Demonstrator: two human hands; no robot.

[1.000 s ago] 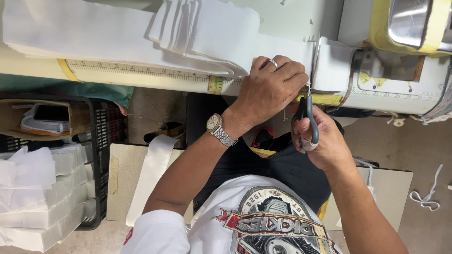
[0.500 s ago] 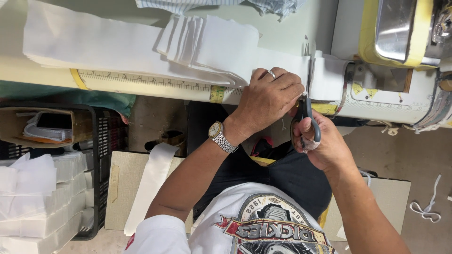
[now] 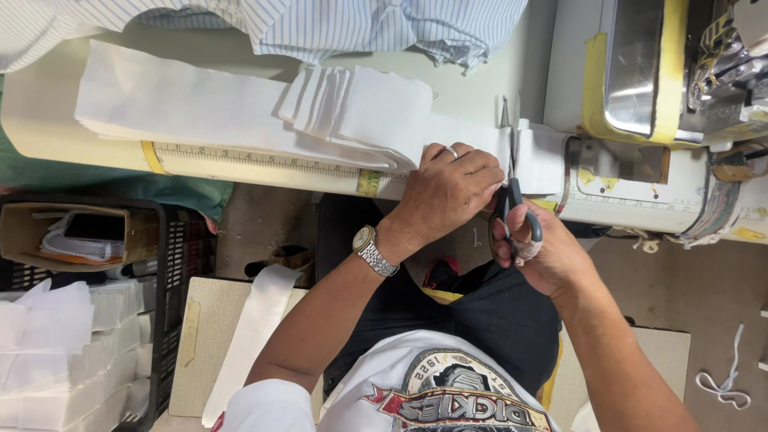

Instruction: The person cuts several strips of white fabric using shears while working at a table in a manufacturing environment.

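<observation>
The left hand [image 3: 446, 190] presses flat, fingers spread, on the white fabric strip [image 3: 448, 132]; the right hand [image 3: 538, 254] grips grey-handled scissors [image 3: 512, 188] (striped blue shirt [image 3: 336, 28] lies farther back, grey sewing machine [image 3: 640, 72] right).

We see matt white cloth strips [image 3: 240, 108] on a smooth pale surface [image 3: 480, 88], scissors [image 3: 512, 172] with dull metal blades and dark plastic handles, a shiny metal wristwatch [image 3: 373, 249], and striped shirt cloth [image 3: 360, 24] far off.

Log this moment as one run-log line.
left hand: pressing white fabric strip flat | right hand: holding black-handled scissors, blades upright across the strip | surface: cream sewing table
</observation>
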